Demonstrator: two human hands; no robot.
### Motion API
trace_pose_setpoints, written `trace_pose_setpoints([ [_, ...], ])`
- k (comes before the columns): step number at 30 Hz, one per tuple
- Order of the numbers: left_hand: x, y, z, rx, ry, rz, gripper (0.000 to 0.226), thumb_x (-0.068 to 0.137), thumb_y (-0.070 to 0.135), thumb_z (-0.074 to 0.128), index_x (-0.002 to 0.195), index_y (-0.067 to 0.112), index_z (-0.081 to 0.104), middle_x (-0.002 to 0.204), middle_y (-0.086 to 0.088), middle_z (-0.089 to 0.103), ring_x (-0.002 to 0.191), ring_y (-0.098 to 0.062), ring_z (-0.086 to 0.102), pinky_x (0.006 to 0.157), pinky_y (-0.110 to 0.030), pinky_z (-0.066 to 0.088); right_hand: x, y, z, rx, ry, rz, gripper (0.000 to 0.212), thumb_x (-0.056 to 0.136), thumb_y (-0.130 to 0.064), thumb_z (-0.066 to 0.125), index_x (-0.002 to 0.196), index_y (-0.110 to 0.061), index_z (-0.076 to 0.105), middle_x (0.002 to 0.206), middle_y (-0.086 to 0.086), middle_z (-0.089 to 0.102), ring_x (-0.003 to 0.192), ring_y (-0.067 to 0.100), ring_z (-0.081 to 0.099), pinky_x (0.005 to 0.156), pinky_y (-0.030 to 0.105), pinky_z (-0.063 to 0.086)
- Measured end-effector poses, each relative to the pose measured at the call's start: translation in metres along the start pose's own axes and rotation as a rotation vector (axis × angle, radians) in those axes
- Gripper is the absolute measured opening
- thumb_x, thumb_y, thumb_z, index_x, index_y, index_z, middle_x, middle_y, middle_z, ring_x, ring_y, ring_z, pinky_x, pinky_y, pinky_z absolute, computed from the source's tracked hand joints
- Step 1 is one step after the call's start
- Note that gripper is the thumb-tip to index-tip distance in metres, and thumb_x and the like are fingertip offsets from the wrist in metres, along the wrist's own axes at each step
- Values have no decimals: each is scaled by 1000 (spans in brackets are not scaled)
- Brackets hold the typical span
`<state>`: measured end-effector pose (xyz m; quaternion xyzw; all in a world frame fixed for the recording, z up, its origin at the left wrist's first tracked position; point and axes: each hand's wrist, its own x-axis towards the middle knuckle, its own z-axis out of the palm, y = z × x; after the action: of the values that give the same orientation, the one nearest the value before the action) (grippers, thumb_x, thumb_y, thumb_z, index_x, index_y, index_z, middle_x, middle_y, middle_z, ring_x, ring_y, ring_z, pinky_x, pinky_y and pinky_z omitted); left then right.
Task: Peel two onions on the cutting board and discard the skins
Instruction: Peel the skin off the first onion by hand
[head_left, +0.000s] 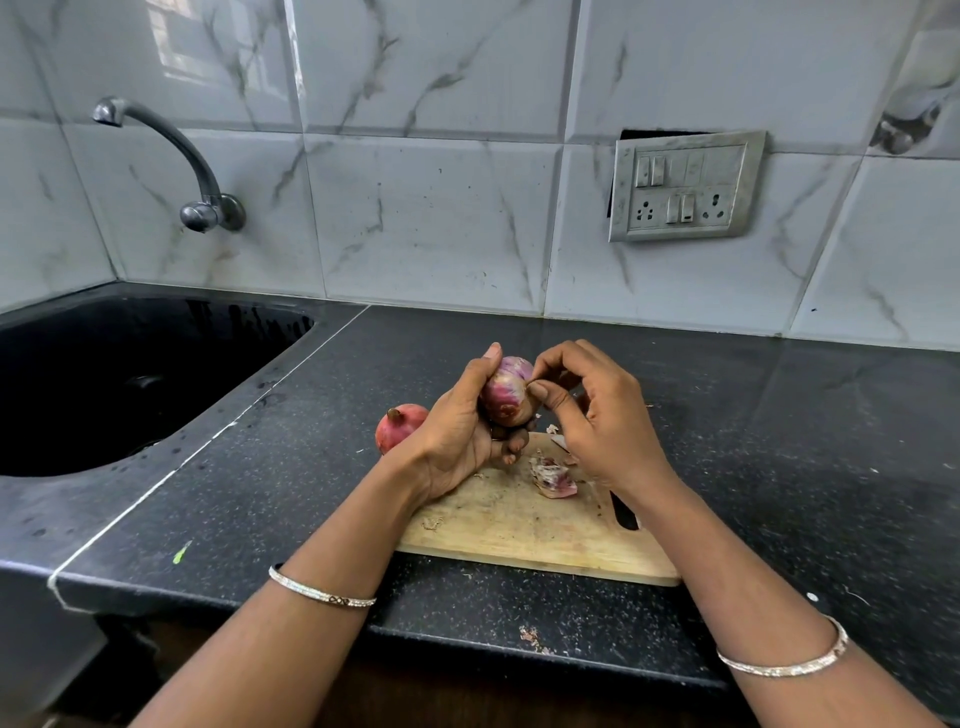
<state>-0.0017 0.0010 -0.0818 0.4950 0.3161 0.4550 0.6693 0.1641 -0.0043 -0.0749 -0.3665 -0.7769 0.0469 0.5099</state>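
My left hand (457, 431) grips a partly peeled purple onion (506, 392) above the far end of the wooden cutting board (519, 530). My right hand (597, 415) pinches a strip of skin at the onion's right side with thumb and forefinger. A second, unpeeled red onion (397, 423) lies on the counter just left of the board, behind my left hand. A clump of peeled skins (553, 478) lies on the board under my right hand, with smaller scraps beside it.
A dark sink (130, 384) with a wall tap (171, 156) is at the left. A switch panel (685, 184) hangs on the tiled wall. A dark knife handle (623, 512) shows by my right wrist. Black granite counter (779, 441) extends to the right.
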Motion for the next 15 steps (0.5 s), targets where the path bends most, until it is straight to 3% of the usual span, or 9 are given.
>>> trace_pose_setpoints([
  [6,0,0,0,-3,7,-7,58,98,61,44,111,7,59,78,-10,60,57,-17,52,46,-26,46,-1,2,4,-22,-90,1,7,96,-6,55,94,-13,55,92,-4,52,84,9,51,72,21,42],
  [10,2,0,-1,-13,45,4,57,97,59,45,110,6,62,82,-13,63,59,-19,52,50,-28,45,-3,-1,1,71,-47,81,7,101,-4,54,96,-10,53,85,-2,56,75,9,53,67,17,41],
  [15,1,0,-1,-95,57,51,26,102,37,49,110,14,60,99,-18,62,67,-24,59,54,-31,49,-3,-4,-3,60,35,139,13,95,-5,64,104,-15,64,94,-10,66,86,7,62,71,11,46],
])
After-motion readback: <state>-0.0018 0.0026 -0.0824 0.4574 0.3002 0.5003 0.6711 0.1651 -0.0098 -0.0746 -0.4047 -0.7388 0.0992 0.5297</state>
